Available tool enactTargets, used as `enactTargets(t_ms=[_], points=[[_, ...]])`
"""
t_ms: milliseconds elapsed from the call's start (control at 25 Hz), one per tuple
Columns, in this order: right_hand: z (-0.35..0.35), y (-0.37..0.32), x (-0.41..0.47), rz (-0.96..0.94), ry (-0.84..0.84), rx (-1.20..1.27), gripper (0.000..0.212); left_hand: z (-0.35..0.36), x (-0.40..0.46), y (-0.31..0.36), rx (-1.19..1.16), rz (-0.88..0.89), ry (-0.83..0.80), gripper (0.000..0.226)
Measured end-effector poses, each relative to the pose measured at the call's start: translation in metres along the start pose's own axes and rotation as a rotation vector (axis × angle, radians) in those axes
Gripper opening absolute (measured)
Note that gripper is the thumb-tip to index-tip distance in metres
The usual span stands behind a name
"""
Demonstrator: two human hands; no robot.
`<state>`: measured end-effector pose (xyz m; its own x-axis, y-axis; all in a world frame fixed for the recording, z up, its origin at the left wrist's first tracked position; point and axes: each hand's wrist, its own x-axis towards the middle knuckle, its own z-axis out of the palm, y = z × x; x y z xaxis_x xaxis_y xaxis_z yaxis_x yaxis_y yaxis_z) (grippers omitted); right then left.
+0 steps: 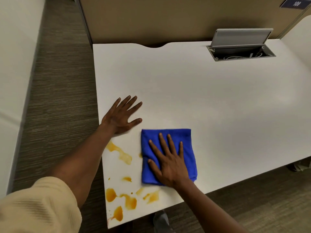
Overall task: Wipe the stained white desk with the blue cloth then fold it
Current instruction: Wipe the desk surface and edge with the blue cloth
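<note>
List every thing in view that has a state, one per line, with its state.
Blue cloth: folded, flat on the desk, under the right hand.
Desk: orange stains at the near left corner, not wiped off.
Stains: left of the cloth, uncovered.
Cable box lid: flipped open, cables visible inside.
Left hand: flat on the desk, fingers spread, empty.
Right hand: palm down, pressing the cloth.

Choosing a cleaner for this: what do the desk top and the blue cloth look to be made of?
The desk looks like smooth white laminate: even matte sheen, crisp thin edge. The blue cloth looks like soft microfibre: fuzzy nap, limp fold under the right hand. Neither is certain.
</note>
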<state>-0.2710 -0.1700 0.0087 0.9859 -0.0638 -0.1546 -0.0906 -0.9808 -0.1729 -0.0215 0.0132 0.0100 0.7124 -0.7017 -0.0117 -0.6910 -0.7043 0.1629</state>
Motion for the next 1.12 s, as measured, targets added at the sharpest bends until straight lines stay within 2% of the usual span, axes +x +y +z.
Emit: enactTargets(t_ms=[120, 200, 400, 480, 640, 760, 880, 1000, 1120], points=[[0.006, 0.025, -0.052, -0.146, -0.012, -0.062, 0.07, -0.001, -0.001, 0.0, -0.01, 0.003, -0.001, 0.077], [0.0, 0.047, -0.053, -0.153, -0.037, -0.08, 0.07, -0.002, -0.002, 0.0, -0.008, 0.006, -0.003, 0.077], [-0.01, 0.023, 0.008, 0.211, -0.002, -0.003, 0.071, -0.002, -0.002, 0.001, -0.011, 0.006, -0.003, 0.077], [-0.008, 0.005, 0.015, 0.242, -0.001, 0.025, 0.071, -0.003, -0.002, 0.001, -0.017, 0.008, -0.005, 0.078], [0.007, -0.002, -0.043, -0.016, 0.001, -0.014, 0.066, -0.004, -0.002, 0.002, -0.006, -0.001, -0.013, 0.079], [0.006, 0.033, -0.067, -0.16, -0.04, -0.07, 0.063, -0.003, -0.001, 0.0, -0.015, 0.009, -0.016, 0.078], [-0.007, 0.047, -0.032, 0.03, -0.044, -0.061, 0.065, 0.0, -0.001, -0.002, -0.02, 0.004, -0.002, 0.078], [-0.009, 0.017, 0.013, 0.24, -0.011, 0.003, 0.067, 0.001, 0.0, -0.003, -0.02, 0.007, -0.005, 0.078], [-0.005, -0.013, 0.02, 0.199, -0.019, 0.021, 0.067, 0.0, -0.001, -0.004, -0.027, 0.003, 0.0, 0.08]])
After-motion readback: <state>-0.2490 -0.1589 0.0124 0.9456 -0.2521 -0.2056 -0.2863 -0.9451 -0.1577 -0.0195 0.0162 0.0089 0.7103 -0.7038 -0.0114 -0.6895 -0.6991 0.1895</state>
